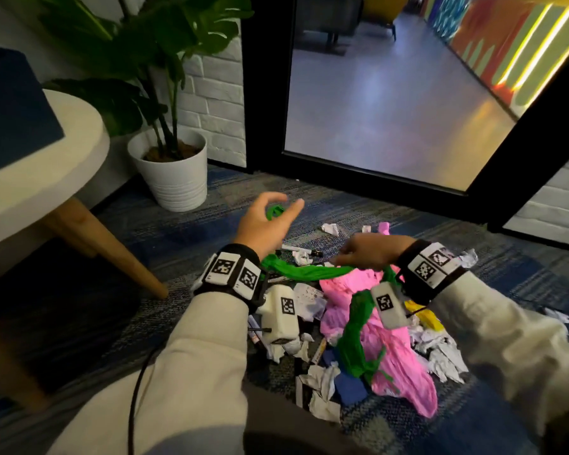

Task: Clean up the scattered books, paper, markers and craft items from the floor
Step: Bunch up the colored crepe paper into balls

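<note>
Two hands (pixel 264 225) (pixel 372 251), one green streamer (pixel 309 272).

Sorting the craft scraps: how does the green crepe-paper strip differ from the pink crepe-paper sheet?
The green crepe-paper strip is narrow and twisted; the pink crepe-paper sheet is broad and crumpled. The strip is lifted, pinched by the right hand; the sheet lies on the carpet. Both are thin, bright paper.

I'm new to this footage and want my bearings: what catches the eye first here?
A bright green paper strip stretches between the left hand and the right hand, over the middle of the carpet. Beneath it lies a vivid pink paper heap among crumpled white paper; a potted plant stands back left.
</note>
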